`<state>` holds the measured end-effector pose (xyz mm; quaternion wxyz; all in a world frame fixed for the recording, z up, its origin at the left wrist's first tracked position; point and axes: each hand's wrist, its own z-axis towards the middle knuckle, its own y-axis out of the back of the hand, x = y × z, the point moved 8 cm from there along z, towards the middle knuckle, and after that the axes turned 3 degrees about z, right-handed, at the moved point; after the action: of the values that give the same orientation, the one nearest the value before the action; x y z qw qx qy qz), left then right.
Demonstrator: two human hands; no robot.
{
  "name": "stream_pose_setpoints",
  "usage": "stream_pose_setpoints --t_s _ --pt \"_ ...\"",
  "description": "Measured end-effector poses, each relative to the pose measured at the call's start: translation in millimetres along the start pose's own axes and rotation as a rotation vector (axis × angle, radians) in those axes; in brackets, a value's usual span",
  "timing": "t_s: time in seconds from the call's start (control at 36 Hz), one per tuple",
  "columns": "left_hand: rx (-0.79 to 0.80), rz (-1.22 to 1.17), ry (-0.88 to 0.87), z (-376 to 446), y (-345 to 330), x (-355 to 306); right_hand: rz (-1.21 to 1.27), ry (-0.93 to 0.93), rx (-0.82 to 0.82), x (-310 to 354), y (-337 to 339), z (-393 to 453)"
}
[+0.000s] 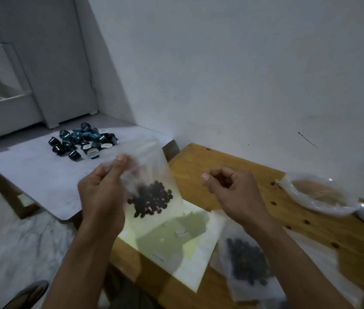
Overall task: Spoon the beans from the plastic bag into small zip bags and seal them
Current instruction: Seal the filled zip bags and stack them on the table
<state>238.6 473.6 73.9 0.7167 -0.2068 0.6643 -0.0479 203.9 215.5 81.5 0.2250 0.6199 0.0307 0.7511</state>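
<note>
**Beans bagged over a wooden table**

Grey plaster walls backed a knotty wooden table (228, 172) and a pale marbled slab at ten o'clock, heaped with glossy dark capsules (82, 140). Left hand (100, 192) pinched the top of a clear, floppy zip bag (152, 175) holding round dark beans (152, 199), raised above a yellow-green sheet (176, 239). Right hand (232, 192) hovered curled, gripping nothing. At five o'clock lay a second filled zip bag (248, 262); at three o'clock, a crumpled plastic bag (319, 195).

Dim, flat indoor light — soft motion blur throughout (worst at the edges), wide-angle bending.
</note>
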Motion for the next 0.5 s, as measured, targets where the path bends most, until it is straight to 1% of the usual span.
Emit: stream_pose_setpoints --t_s 0.08,0.17,0.31,0.5 --pt "-0.097 0.006 -0.003 10.2 26.9 -4.4 -0.305 -0.030 0.084 -17.8 -12.1 -1.9" --pt "-0.106 0.011 0.037 13.0 36.6 0.3 -0.497 -0.078 0.168 -35.4 -27.2 -9.1" --pt "-0.116 0.088 0.038 9.3 37.1 14.0 -0.665 -0.130 0.256 -49.1 -46.6 -25.2" --pt "-0.088 0.126 0.055 15.3 30.5 33.1 -0.700 -0.153 0.238 -54.1 -56.5 -30.9"
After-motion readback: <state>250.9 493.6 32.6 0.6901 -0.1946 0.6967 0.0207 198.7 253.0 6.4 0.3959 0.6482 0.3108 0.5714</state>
